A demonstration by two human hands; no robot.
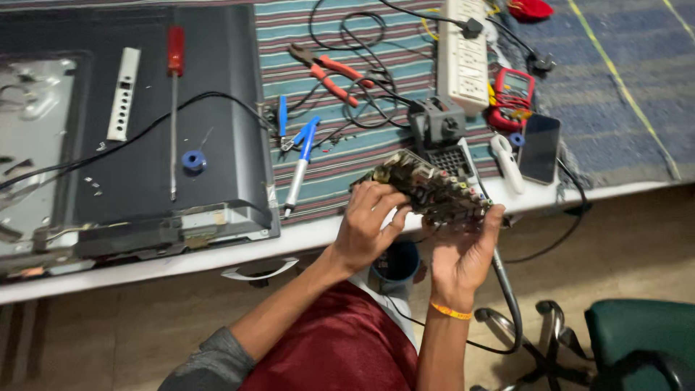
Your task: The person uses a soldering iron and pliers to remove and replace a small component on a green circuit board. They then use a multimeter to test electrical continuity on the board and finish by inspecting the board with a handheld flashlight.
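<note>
Both hands hold a circuit board (427, 190) crowded with small components and connectors, lifted just off the table's front edge. My left hand (371, 223) grips its left end, fingers curled over the top. My right hand (463, 250), with an orange band at the wrist, supports the board's right end from below, palm up.
A dark opened flat-panel device (137, 130) lies at the left with a red-handled screwdriver (174, 101) on it. On the striped cloth are red pliers (333, 72), a blue-tipped pen tool (300, 163), a white power strip (463, 54), a red multimeter (512, 94) and a phone (539, 148). A green chair (637, 333) stands at the lower right.
</note>
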